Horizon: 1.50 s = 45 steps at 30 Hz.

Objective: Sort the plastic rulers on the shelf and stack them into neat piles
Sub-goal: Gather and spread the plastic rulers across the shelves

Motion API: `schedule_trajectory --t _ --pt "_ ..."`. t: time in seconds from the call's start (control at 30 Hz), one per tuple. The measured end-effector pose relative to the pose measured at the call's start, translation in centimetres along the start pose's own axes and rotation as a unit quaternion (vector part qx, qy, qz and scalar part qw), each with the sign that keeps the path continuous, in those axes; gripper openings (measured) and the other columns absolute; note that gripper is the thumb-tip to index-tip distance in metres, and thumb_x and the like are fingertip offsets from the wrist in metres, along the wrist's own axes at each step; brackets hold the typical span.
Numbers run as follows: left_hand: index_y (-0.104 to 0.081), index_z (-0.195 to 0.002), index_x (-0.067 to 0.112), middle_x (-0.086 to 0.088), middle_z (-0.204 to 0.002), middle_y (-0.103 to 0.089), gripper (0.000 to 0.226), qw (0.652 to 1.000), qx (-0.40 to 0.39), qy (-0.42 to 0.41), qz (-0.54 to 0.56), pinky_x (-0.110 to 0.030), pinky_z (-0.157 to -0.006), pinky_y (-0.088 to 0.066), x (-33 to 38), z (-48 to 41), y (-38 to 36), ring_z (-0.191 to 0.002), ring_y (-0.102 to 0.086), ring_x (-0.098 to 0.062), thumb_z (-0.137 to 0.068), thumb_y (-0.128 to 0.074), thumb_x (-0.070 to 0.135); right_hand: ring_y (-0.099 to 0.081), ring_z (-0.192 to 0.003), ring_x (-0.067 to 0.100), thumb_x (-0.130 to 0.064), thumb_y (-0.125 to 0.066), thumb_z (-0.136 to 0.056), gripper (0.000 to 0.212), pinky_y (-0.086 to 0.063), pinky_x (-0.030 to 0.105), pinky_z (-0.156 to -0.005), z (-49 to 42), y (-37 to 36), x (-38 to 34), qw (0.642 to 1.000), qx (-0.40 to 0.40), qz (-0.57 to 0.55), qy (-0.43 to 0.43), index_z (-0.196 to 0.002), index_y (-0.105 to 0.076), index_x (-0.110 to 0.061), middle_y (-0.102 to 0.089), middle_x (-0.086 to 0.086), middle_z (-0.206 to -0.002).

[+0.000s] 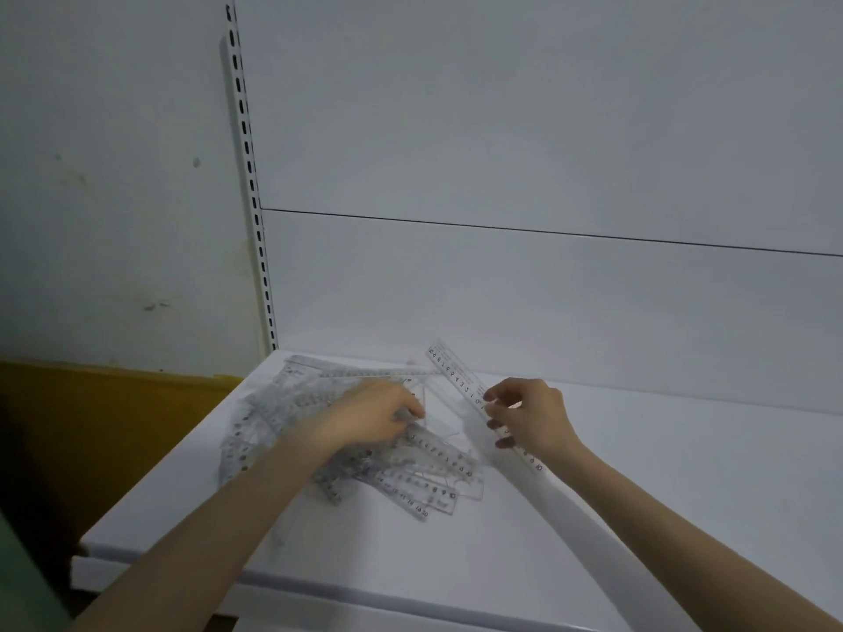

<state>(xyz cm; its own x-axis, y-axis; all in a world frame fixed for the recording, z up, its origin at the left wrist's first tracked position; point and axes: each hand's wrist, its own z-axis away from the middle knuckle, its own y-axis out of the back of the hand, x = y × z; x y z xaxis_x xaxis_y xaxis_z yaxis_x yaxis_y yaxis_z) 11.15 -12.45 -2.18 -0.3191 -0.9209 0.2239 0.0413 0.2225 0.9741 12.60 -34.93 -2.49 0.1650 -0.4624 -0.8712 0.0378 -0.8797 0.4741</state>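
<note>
- Pinched in the curled fingers of the right hand (529,417), a long clear ruler (456,378) slants over the white shelf (661,494), just right of the heap of clear rulers (410,483).
- At the shelf's left end, the left hand (372,419) rests on that heap, fingers curled; blur hides whether it grips one.

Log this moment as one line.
left hand: grips heap ruler | right hand: fingers pinch long ruler | ruler heap: unsorted on shelf
</note>
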Motion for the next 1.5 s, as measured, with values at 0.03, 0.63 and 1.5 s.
schedule_trajectory --t 0.03,0.63,1.5 --pt "-0.064 -0.121 0.019 0.003 -0.122 -0.063 0.032 1.000 -0.007 -0.004 0.013 -0.028 -0.099 -0.042 0.1 -0.3 0.2 -0.110 -0.057 -0.012 -0.091 -0.056 0.014 -0.067 -0.065 0.022 0.001 -0.062 -0.087 0.008 -0.059 0.033 -0.051 0.0 0.6 0.2 1.000 0.002 -0.008 -0.006 -0.092 -0.068 -0.001 -0.067 0.013 -0.086" --pt "-0.049 -0.128 0.021 0.013 -0.103 -0.047 0.037 0.988 0.150 -0.028 -0.037 -0.024 -0.068 -0.035 1.0 -0.4 1.6 -0.079 -0.047 -0.006 -0.094 -0.053 0.035 -0.069 -0.059 0.023 -0.003 -0.059 -0.089 0.009 -0.059 0.037 -0.055 2.1 4.6 0.6 0.997 0.007 -0.075 -0.022 -0.094 -0.065 0.002 -0.064 0.012 -0.091" --pt "-0.052 -0.129 0.021 0.000 -0.107 -0.055 0.046 0.980 0.152 -0.088 0.089 -0.036 -0.079 -0.045 39.8 -15.4 -8.4 -0.101 -0.051 -0.024 -0.083 -0.061 0.020 -0.056 -0.088 0.009 -0.014 -0.068 -0.079 0.040 -0.045 0.021 -0.079 17.2 41.1 22.0 0.938 0.237 0.236 -0.094 -0.119 -0.065 -0.013 -0.060 0.004 -0.118"
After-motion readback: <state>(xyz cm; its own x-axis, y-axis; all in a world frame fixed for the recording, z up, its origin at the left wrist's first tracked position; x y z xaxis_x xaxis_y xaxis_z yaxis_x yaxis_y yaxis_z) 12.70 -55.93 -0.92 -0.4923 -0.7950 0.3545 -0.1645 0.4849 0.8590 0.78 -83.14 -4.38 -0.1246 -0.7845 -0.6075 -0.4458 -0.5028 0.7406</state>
